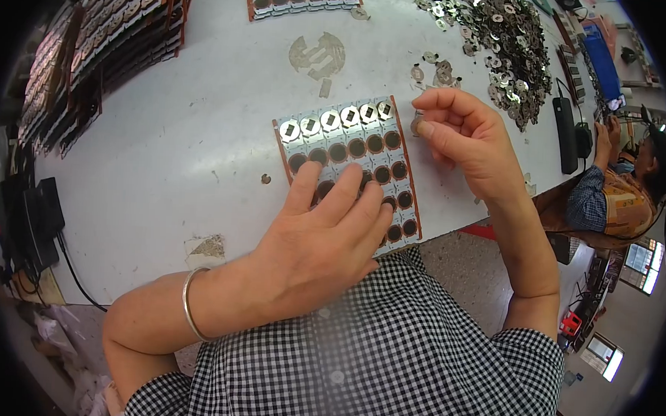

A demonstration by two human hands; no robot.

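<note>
White, scuffed tabletop (195, 142) bears the panel (348, 159); left hand (309, 248) spreads across it, right hand (473, 143) pinches a disc (416, 125) alongside.

Left hand (309, 248): palm down, fingers (342, 193) spread | Right hand (473, 140): fingers curled

Your white tabletop (171, 164) looks smooth and faintly glossy. Toward its far right corner, the loose discs (517, 49) are shiny metal. Your bangle (186, 300) is polished metal, your checked shirt (386, 351) matt woven cloth.
</note>
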